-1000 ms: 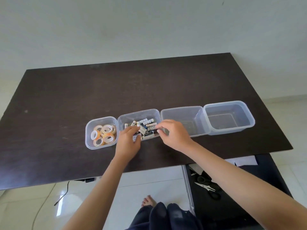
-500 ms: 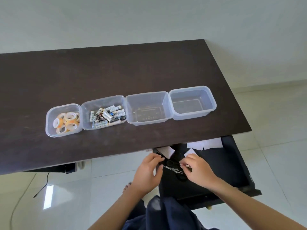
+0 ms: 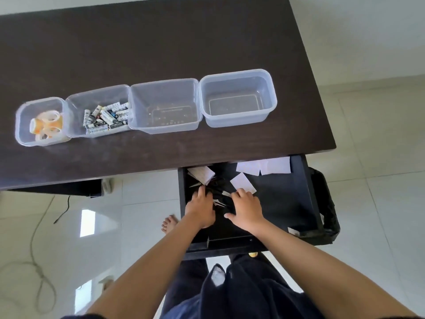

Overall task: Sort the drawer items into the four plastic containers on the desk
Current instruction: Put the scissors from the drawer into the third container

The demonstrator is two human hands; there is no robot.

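Four clear plastic containers stand in a row on the dark desk (image 3: 161,38). The leftmost container (image 3: 21,125) holds tape rolls (image 3: 47,124). The second container (image 3: 76,104) holds batteries (image 3: 104,118). The third container (image 3: 165,88) and fourth container (image 3: 238,75) hold nothing. Below the desk's front edge the black drawer (image 3: 287,203) is pulled out. My left hand (image 3: 200,209) and my right hand (image 3: 247,207) are both down in it over a pile of scissors (image 3: 218,199). Fingers hide what each touches. White paper slips (image 3: 242,183) lie around the pile.
More white slips (image 3: 264,166) lie at the drawer's back right. A black bag (image 3: 326,210) hangs off the drawer's right side. A cable (image 3: 34,245) trails across the tiled floor at left. My bare foot (image 3: 169,223) shows beside the drawer.
My hands left the battery container and dropped into the open drawer. The view swung down and right. Both hands now sit deeper over the scissors pile.
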